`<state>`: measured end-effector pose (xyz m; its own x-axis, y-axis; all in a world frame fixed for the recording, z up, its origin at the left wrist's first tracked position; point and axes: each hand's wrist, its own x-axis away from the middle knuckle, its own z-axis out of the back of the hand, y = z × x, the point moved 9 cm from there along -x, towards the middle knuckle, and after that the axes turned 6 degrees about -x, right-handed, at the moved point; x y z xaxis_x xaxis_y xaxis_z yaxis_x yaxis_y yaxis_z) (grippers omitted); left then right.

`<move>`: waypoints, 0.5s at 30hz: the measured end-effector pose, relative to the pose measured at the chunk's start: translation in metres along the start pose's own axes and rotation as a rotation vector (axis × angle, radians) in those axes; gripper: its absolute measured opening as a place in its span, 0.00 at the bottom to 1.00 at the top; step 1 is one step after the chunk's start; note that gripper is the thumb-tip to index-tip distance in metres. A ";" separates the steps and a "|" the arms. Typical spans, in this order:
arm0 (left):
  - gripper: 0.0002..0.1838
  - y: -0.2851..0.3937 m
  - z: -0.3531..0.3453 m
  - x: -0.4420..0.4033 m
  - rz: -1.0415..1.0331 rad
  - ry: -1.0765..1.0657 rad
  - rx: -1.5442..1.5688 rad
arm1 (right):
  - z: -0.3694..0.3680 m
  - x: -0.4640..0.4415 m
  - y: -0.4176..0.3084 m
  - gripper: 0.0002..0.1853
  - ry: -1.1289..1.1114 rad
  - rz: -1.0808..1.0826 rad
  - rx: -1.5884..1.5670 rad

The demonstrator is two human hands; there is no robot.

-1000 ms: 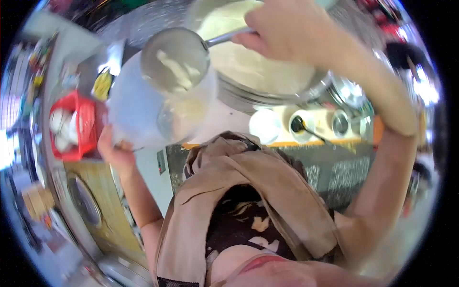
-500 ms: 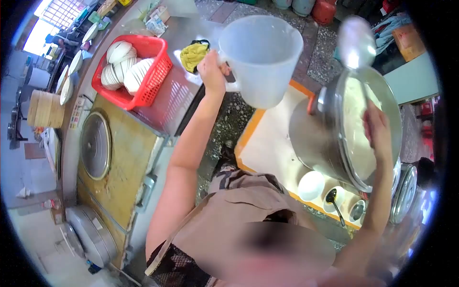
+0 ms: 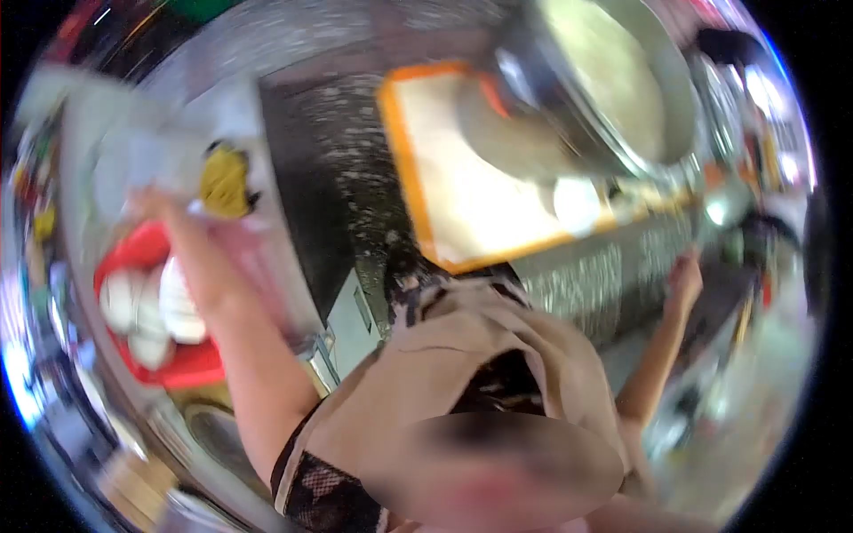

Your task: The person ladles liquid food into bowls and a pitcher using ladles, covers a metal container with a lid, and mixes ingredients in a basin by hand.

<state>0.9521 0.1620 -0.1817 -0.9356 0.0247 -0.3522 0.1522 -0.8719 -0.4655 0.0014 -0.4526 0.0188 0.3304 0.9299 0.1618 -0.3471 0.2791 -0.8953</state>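
Observation:
At the left, my left hand [image 3: 149, 206] is smeared by motion at the handle side of a translucent plastic pitcher [image 3: 124, 169]. The pitcher is faint and blurred over the metal counter, and whether it rests there I cannot tell. My right hand [image 3: 684, 277] is closed around the handle of a metal ladle [image 3: 729, 204], held out at the right, apart from the pot. A big steel pot [image 3: 560, 80] holds a pale, creamy content [image 3: 613, 71]. It stands on a white board with an orange edge [image 3: 413, 169].
Beside my left forearm is a red plastic basket [image 3: 178, 377] with several white bowls [image 3: 147, 306]. A yellow cloth [image 3: 225, 182] lies on the counter [image 3: 267, 231]. A white bowl [image 3: 576, 204] sits near the pot. Dark speckled floor [image 3: 364, 169] lies between counter and board.
The view has turned. My left hand has carried the pitcher from beside the pot to over the counter by the basket. My right hand has taken the ladle out of the pot toward the right.

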 end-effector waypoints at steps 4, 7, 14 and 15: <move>0.27 -0.013 -0.039 -0.058 -0.132 -0.027 -0.328 | 0.042 -0.022 0.092 0.22 -0.099 0.102 0.645; 0.25 -0.042 0.027 -0.041 0.089 0.111 0.571 | 0.017 -0.034 0.126 0.22 -0.268 0.176 1.086; 0.17 -0.044 0.220 0.265 0.056 0.009 1.453 | -0.118 -0.129 0.205 0.13 -0.728 0.482 1.478; 0.16 -0.033 0.264 0.336 0.085 -0.107 1.489 | -0.136 -0.130 0.208 0.12 -0.841 0.519 1.569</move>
<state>0.5489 0.0701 -0.0707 -0.9692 -0.0279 -0.2446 -0.1882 -0.5569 0.8090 0.0059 -0.5479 -0.2445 -0.3604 0.7069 0.6086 -0.8160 -0.5551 0.1615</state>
